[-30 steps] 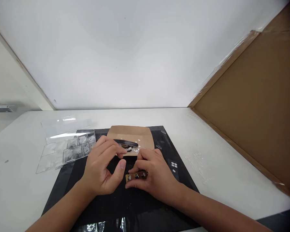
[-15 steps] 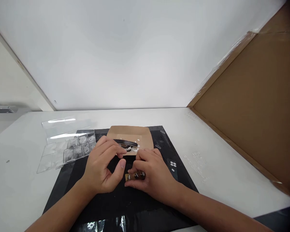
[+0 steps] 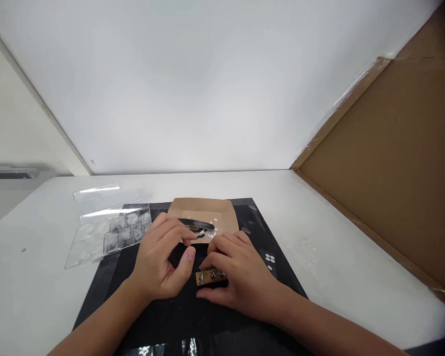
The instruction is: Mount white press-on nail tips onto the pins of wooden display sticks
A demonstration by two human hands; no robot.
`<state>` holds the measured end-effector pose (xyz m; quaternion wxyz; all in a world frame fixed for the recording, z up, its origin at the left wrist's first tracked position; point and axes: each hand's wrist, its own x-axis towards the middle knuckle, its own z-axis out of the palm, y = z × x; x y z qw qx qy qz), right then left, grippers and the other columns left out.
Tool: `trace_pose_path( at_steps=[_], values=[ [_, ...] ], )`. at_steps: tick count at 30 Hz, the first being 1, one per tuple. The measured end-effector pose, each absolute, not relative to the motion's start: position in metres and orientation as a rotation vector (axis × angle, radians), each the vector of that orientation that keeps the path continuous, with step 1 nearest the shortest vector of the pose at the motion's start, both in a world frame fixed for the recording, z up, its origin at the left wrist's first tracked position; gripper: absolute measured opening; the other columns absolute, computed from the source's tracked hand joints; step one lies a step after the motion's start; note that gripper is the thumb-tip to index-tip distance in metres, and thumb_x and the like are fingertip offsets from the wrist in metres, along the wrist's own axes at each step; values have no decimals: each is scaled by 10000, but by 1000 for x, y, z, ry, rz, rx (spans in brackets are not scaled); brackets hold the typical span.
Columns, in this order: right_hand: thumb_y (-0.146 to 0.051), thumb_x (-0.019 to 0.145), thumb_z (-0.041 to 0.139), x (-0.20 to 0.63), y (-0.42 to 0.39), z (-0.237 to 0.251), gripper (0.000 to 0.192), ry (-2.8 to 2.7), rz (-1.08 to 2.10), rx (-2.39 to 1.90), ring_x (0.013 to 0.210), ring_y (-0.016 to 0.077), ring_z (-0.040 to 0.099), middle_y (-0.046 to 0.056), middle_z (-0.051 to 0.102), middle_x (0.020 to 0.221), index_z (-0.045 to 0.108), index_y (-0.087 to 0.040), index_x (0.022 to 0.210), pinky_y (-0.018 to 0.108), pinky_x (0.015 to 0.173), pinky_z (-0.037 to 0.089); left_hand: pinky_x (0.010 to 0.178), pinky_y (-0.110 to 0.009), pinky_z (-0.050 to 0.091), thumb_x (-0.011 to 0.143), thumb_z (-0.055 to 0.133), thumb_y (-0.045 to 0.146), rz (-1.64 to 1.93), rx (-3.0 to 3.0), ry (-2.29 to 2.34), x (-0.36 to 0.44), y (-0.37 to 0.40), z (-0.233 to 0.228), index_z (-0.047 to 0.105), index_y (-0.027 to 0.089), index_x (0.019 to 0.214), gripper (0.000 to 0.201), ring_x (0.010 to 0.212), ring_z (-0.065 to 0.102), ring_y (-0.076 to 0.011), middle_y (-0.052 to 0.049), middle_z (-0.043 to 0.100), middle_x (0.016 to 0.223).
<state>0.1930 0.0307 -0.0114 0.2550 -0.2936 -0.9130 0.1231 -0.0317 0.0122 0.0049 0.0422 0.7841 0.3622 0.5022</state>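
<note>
Hands shifted nearer; R hand point(image 3: 241, 277) pinches strip point(image 3: 211, 276), L hand point(image 3: 163, 262) curled empty, mid-mat point(image 3: 107, 282).

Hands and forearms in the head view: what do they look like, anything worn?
Both are bare. The left hand and right hand wear no gloves, rings or watch that show, and the forearms carry no sleeves up to the picture's lower edge. Fingernails look short and unpainted.

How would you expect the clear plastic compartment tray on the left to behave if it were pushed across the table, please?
The clear plastic compartment tray looks thin-walled and probably light, so it would likely slide easily on the smooth white table. It lies partly over the black mat edge, so it may rock or catch. Its small pale contents could shift.
</note>
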Motion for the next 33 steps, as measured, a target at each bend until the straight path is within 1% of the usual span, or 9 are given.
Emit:
trace_pose_path(
  at_steps=[3,5,8,13,16,21,27,30,33],
  values=[
    [-556,797,921,197,34,-10,468,-2535,272,-684,921,206,628,-6,706,998,727,-237,1079,387,850,333,705,-384,435,902,579,126,1536,2389,1105,-32,12,4,693,161,1065,201,804,544,-234,-61,643,807],
    [-562,847,878,198,35,-8,441,-2537,236,-620,906,196,638,-6,713,981,726,-230,1094,385,836,345,710,-388,437,903,581,123,1529,2387,1104,-32,12,4,691,160,1072,206,812,549,-237,-60,640,806],
    [-484,924,829,198,36,-7,305,-2550,213,-505,870,164,643,-18,719,967,722,-228,1051,367,805,360,720,-393,441,903,583,115,1525,2388,1097,-32,13,3,691,155,1071,203,819,547,-235,-63,644,813],
    [-328,1016,744,197,37,-7,115,-2595,182,-329,885,134,656,-37,759,1025,706,-223,990,337,835,395,712,-386,434,904,576,107,1543,2398,1087,-32,14,2,692,151,1050,192,807,541,-225,-61,649,816],
    [-262,1030,720,196,39,-9,128,-2562,139,-288,846,118,657,-48,771,996,681,-206,922,327,814,406,718,-388,440,906,574,101,1550,2403,1082,-32,14,2,690,148,1041,184,812,548,-224,-63,653,822],
    [-239,1039,706,194,42,-10,149,-2540,115,-248,799,110,640,-45,763,919,668,-189,904,318,804,415,726,-392,447,908,574,108,1573,2401,1078,-32,14,1,690,146,1026,170,812,556,-223,-61,655,819],
    [-198,1054,652,190,38,-10,269,-2561,-29,-295,695,121,521,-36,627,725,634,-179,787,318,755,395,734,-393,454,910,575,106,1572,2385,1097,-33,15,-2,694,150,1011,162,813,558,-222,-59,664,814],
    [-166,1050,632,188,36,-11,331,-2561,-59,-322,671,118,470,-39,574,692,586,-181,723,315,748,388,725,-389,446,918,572,110,1577,2376,1117,-33,14,-3,692,152,1010,157,807,554,-222,-55,659,800],
    [-157,1049,624,188,35,-11,314,-2564,-54,-319,683,119,463,-44,565,696,584,-184,738,321,802,403,721,-387,442,918,569,109,1586,2376,1128,-33,14,-2,688,155,1004,154,799,552,-221,-51,654,790]
  ],
)
